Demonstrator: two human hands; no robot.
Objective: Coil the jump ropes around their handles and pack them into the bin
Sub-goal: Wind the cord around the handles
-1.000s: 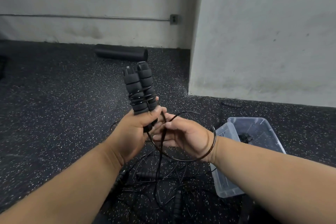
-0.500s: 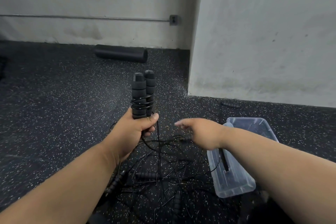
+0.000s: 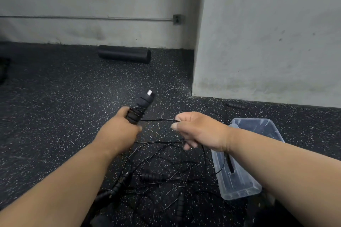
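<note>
**Two handles bundled, one cord pulled tight**

Two hands are on this rope. The left hand (image 3: 120, 131) wraps its fingers round the paired handles (image 3: 141, 106), tilted up and away, several turns of cord already on them. The right hand (image 3: 198, 131) pinches the cord (image 3: 158, 120) with curled fingers and draws it taut sideways from the bundle.

Danger now, by my reading: the slack runs down into the tangle of ropes (image 3: 156, 173) on the floor, so a snag there could jerk the wrap loose, or drag another rope up with it. Ease the tension and those coils may slip off the handle ends.

The clear bin (image 3: 239, 188) sits near on the right, partly behind the right forearm. A foam roller (image 3: 124, 54) lies well apart by the wall, and a stray handle (image 3: 236, 105) rests beside the pillar.
</note>
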